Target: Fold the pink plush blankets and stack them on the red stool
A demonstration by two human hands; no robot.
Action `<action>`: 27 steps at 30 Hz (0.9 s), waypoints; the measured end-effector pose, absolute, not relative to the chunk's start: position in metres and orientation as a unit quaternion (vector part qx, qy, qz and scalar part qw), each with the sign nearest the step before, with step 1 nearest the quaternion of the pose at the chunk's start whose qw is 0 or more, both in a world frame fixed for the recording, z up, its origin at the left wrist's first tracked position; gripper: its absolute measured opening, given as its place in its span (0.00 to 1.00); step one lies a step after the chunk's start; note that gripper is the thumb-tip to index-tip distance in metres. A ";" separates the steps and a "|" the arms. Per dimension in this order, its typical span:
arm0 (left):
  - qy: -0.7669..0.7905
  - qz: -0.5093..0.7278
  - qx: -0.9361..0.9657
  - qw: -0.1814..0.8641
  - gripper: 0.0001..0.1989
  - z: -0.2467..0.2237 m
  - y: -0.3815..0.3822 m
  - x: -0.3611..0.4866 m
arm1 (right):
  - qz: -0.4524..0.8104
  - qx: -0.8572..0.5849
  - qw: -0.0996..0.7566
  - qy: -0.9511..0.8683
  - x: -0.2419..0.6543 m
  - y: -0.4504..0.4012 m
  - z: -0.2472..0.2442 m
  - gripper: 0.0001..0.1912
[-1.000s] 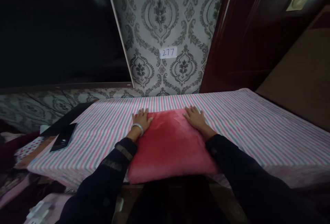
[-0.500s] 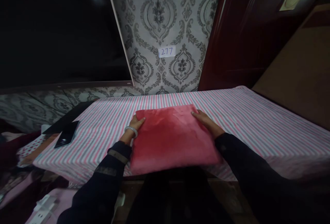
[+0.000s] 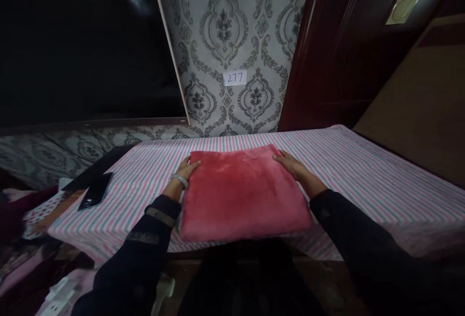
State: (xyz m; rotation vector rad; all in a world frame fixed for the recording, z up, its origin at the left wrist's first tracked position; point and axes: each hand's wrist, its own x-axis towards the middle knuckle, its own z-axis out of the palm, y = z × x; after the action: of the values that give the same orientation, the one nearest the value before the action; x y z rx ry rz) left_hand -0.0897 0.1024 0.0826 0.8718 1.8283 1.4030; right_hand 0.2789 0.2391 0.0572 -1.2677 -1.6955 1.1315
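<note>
A folded red, plush-looking cloth (image 3: 243, 192) lies at the near edge of a table covered by a striped pink, grey and white cloth (image 3: 363, 175). My left hand (image 3: 186, 169) grips the red cloth at its far left corner, thumb on top and the other fingers mostly hidden at the side. At the far right corner my right hand (image 3: 290, 165) holds it in the same way. A light bracelet circles my left wrist.
A black phone (image 3: 96, 191) lies at the table's left end. Left of it are piled fabrics, with a white power strip (image 3: 60, 299) lower down. Behind the table are a large dark screen (image 3: 87, 49) and a wall label (image 3: 235, 78); a brown panel (image 3: 428, 107) stands right.
The near edge of the red cloth looks flatter and squarer. My left hand has shifted slightly left and up, my right slightly right, both still on the cloth.
</note>
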 end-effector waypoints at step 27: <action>0.778 0.040 0.626 0.043 0.42 0.043 0.148 -0.033 | 0.002 -0.406 0.122 -0.906 0.146 0.235 0.019 0.31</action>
State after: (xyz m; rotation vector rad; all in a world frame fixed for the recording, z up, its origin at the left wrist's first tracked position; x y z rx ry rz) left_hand -0.0327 0.1484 0.0430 1.9148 2.3780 0.1216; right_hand 0.1461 0.2355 0.0187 -1.1841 -2.6446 0.0046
